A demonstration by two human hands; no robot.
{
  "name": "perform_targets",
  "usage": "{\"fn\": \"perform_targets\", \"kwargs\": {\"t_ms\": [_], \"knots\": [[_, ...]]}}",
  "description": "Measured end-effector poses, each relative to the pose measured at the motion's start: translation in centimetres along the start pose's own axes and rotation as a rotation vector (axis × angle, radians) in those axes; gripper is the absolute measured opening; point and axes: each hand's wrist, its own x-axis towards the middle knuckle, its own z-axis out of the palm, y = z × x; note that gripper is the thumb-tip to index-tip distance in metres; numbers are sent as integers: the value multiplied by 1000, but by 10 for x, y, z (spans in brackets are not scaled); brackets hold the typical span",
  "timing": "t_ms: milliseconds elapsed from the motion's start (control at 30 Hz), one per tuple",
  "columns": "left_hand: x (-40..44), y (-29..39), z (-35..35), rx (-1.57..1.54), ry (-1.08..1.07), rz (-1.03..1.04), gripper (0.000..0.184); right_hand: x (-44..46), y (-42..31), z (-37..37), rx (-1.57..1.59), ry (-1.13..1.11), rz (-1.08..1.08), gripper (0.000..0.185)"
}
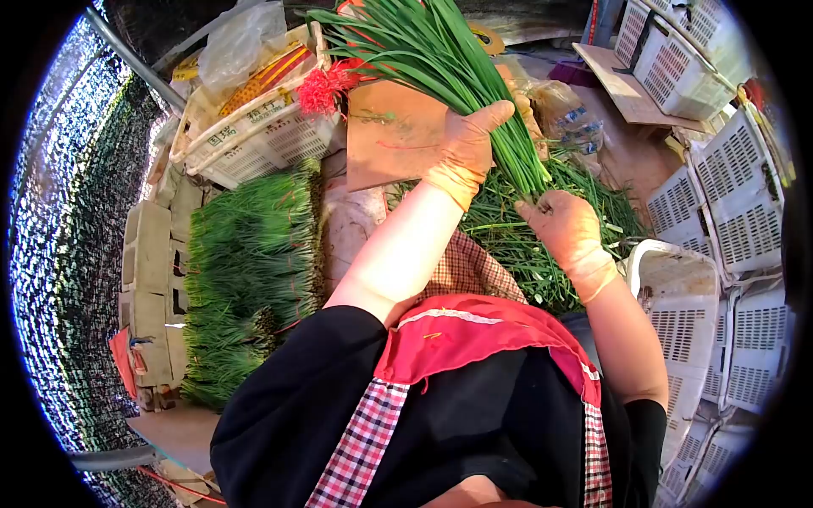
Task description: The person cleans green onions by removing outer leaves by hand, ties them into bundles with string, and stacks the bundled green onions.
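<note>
My left hand point(470, 148), in an orange glove, is closed around a bunch of long green garlic chives point(474, 72). Their leaves fan out to the upper left and their pale stem ends point down to the right. Right by those ends is my right hand point(569, 233), also gloved, its fingers curled and the thumb toward the stems. Whatever lies in its fingertips is too small to make out. Beneath both hands spreads a heap of loose chives point(517, 245). On the left, tied chive bundles point(254, 245) are stacked in a thick pile.
A white crate point(262, 140) with plastic bags stands at the upper left, red ties point(326, 89) hanging at its corner. A brown board point(394, 135) lies ahead. White perforated crates point(741, 186) line the right side, and a white basket point(677, 279) stands near my right arm.
</note>
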Motion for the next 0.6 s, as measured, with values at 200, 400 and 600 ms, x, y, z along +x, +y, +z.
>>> {"fn": "perform_targets", "kwargs": {"t_ms": [200,400,600], "knots": [[5,10,-15,28,-42,21,43,2,13,-6,502,91,62,24],[-7,20,-1,-11,-84,-36,45,14,-16,-30,775,-208,311,27],[3,17,-27,-64,-108,30,39,3,-3,-49,696,-170,184,19]]}}
